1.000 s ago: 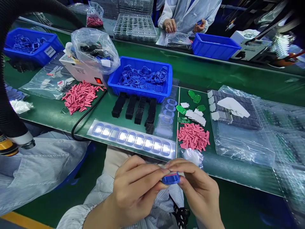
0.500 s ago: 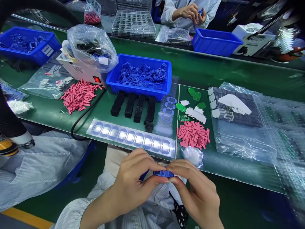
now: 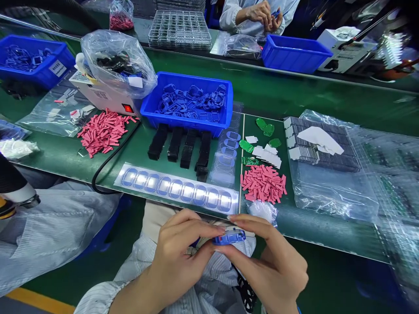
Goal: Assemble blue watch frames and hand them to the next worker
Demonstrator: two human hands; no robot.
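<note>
A small blue plastic part (image 3: pixel 233 236) with a bit of red at its left end is held in front of my lap, just off the table's front edge. My left hand (image 3: pixel 183 244) pinches its left end between thumb and fingers. On the other side, my right hand (image 3: pixel 266 257) has its thumb under the part and its index finger above the top edge, loosely around it. Nearest on the table are a strip of clear oval stickers (image 3: pixel 176 188) and a pile of pink pieces (image 3: pixel 263 183).
Behind stand a blue bin of blue frames (image 3: pixel 186 123), black stacks (image 3: pixel 188 150), green boards (image 3: pixel 268 130) and white cards (image 3: pixel 266 157). Grey strips (image 3: pixel 324 148) lie right. A second pink pile (image 3: pixel 103 133) lies left. Another person's hands (image 3: pixel 262 15) work across the table.
The blue part has turned and shows more of its side. My right index finger has lifted and opened away from it, and my right thumb has slid left beneath. The view has shifted slightly.
</note>
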